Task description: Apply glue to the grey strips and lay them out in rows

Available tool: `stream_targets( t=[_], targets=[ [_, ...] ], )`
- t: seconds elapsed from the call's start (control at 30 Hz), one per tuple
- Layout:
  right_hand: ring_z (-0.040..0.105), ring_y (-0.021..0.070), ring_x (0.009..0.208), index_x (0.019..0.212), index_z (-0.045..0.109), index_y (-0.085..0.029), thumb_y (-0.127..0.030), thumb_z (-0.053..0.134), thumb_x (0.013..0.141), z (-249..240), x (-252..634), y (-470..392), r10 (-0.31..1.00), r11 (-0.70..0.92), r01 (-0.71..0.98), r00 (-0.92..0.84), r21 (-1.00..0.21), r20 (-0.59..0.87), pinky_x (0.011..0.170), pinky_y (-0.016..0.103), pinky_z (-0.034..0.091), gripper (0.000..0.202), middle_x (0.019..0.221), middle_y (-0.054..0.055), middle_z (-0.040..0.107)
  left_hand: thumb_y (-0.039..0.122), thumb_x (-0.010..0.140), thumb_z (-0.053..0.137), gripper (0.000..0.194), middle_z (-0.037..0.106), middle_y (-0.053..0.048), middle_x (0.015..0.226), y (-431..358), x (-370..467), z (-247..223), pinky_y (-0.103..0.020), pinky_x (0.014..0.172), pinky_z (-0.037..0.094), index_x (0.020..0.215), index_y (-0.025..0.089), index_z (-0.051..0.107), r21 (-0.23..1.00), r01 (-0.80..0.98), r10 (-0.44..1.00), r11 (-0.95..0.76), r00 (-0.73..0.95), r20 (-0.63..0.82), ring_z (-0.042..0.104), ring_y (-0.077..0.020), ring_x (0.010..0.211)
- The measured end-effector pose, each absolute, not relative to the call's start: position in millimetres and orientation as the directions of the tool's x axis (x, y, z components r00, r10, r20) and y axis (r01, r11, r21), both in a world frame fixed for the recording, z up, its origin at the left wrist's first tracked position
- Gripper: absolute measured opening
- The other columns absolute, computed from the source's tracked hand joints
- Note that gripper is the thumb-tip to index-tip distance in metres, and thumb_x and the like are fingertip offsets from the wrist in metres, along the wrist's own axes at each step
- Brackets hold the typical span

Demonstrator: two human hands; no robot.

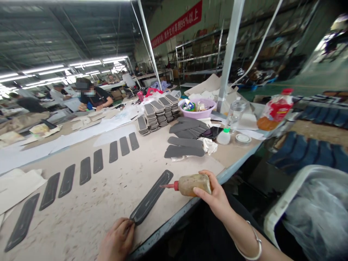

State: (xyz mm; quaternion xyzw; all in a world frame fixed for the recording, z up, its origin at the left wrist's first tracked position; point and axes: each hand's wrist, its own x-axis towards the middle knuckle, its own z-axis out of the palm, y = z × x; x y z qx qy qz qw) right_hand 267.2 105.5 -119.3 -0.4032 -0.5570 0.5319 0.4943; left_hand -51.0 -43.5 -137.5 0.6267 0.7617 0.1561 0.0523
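Observation:
My right hand (213, 192) is wrapped round a stained squeeze bottle (191, 184) with a red nozzle. The bottle lies on its side in the air, its tip pointing left over a long dark grey strip (152, 197) with rounded ends. Pale wet-looking lines run along that strip. At the strip's near end, my left hand (119, 235) pinches its edge against the table. Similar grey strips (85, 170) lie in a spaced row to the left. Beyond my hands, several loose grey pieces (185, 148) rest near a white cloth (209, 145).
Stacks of strips (152, 117) stand at the back beside a purple basin (198, 108). To the right are a green-capped bottle (224, 136), a clear jar (236, 112) and a red-capped jug (277, 108). A metal post (228, 54) rises there. A lined bin (282, 195) stands at lower right; a co-worker (95, 96) sits across.

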Motion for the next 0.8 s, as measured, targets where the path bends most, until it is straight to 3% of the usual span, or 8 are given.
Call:
stream_targets(
  t=[0.1, 0.27, 0.37, 0.5, 0.67, 0.8],
  targets=[
    [0.059, 0.0199, 0.081, 0.116, 0.043, -0.023, -0.042, 0.072, 0.072, -115, 269, 106, 0.982, 0.029, -0.212, -0.178, -0.977, 0.067, 0.071, 0.031, 0.051, 0.055, 0.091, 0.002, 0.059, 0.047, 0.08, 0.045, 0.029, 0.069, -0.001, 0.084, -33, -63, -102, -0.028, 0.065, 0.052, 0.072, 0.028, 0.066, 0.265, 0.937, 0.946, 0.23, -0.278, 0.164, 0.066, -0.0186, 0.072],
    [0.058, 0.0182, 0.079, 0.114, 0.044, -0.024, -0.04, 0.073, 0.072, -111, 271, 109, 0.979, -0.03, -0.331, -0.199, -0.943, 0.039, 0.068, 0.028, 0.049, 0.054, 0.089, 0.001, 0.058, 0.052, 0.069, 0.049, 0.03, 0.07, -0.001, 0.083, 35, -93, -6, -0.033, 0.064, 0.048, 0.071, 0.028, 0.067, 0.116, 0.911, 0.894, 0.397, -0.412, 0.177, 0.064, -0.0234, 0.074],
    [0.057, 0.0173, 0.078, 0.114, 0.043, -0.025, -0.039, 0.073, 0.072, -110, 273, 110, 0.972, -0.083, -0.384, -0.235, -0.92, 0.01, 0.067, 0.027, 0.049, 0.053, 0.089, 0.0, 0.057, 0.053, 0.071, 0.047, 0.033, 0.066, -0.001, 0.068, 97, -101, 50, -0.034, 0.06, 0.043, 0.077, 0.027, 0.067, 0.037, 0.849, 0.836, 0.527, -0.526, 0.159, 0.059, -0.0232, 0.065],
    [0.056, 0.0164, 0.077, 0.115, 0.043, -0.026, -0.038, 0.074, 0.072, -110, 279, 115, 0.97, -0.13, -0.429, -0.242, -0.894, -0.025, 0.065, 0.025, 0.048, 0.055, 0.088, -0.001, 0.056, 0.055, 0.076, 0.045, 0.037, 0.055, -0.001, 0.056, 171, -97, 95, -0.034, 0.063, 0.042, 0.081, 0.024, 0.065, -0.014, 0.817, 0.783, 0.576, -0.547, 0.295, 0.054, -0.0213, 0.062],
    [0.056, 0.0156, 0.076, 0.115, 0.043, -0.027, -0.038, 0.075, 0.072, -108, 288, 123, 0.953, -0.251, -0.531, -0.281, -0.81, -0.111, 0.064, 0.024, 0.049, 0.054, 0.089, -0.001, 0.057, 0.051, 0.078, 0.046, 0.036, 0.056, -0.005, 0.063, 229, -84, 87, -0.035, 0.07, 0.042, 0.084, 0.02, 0.064, -0.06, 0.801, 0.743, 0.596, -0.521, 0.419, 0.056, -0.0232, 0.074],
    [0.058, 0.017, 0.08, 0.116, 0.043, -0.029, -0.038, 0.074, 0.073, -108, 292, 128, 0.937, -0.316, -0.573, -0.315, -0.756, -0.153, 0.068, 0.026, 0.049, 0.054, 0.09, 0.0, 0.058, 0.042, 0.083, 0.041, 0.036, 0.061, -0.008, 0.071, 248, -73, 27, -0.033, 0.069, 0.041, 0.089, 0.015, 0.065, -0.073, 0.857, 0.829, 0.511, -0.469, 0.305, 0.059, -0.0236, 0.076]
  ],
)
